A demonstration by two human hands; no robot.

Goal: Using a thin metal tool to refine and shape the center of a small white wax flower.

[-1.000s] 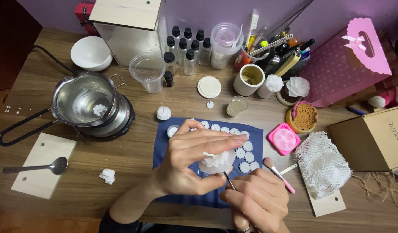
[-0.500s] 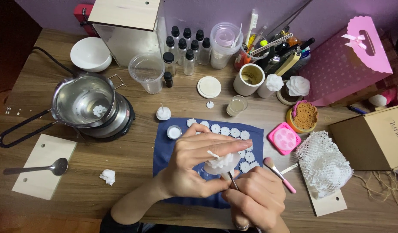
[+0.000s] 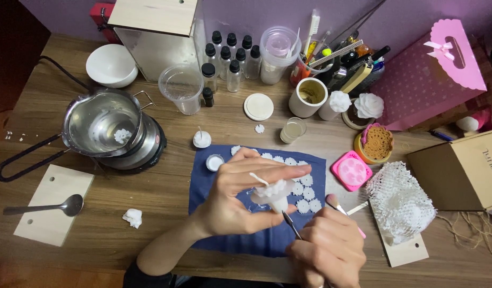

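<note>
My left hand (image 3: pixel 240 197) holds a white flower-shaped wax candle (image 3: pixel 271 193) with a wick, pinched between thumb and fingers above a dark blue cloth (image 3: pixel 246 240). My right hand (image 3: pixel 328 253) grips a thin metal tool (image 3: pixel 291 224) whose tip touches the underside of the candle. Several small white wax flowers (image 3: pixel 304 194) lie on the cloth beyond the candle. A pink-handled brush (image 3: pixel 342 210) lies by my right hand.
A steel melting pot (image 3: pixel 105 125) on a hot plate stands at left, with a spoon (image 3: pixel 43 207) on a wooden board. Small bottles (image 3: pixel 230 61), a plastic cup (image 3: pixel 181 88), a white bowl (image 3: pixel 111 65), a pink mould (image 3: pixel 351 170), white netting (image 3: pixel 399 201) and a cardboard box (image 3: pixel 462 168) crowd the table.
My left hand has turned the candle slightly and shifted a little right. My right hand has kept the tool at the candle's base.
</note>
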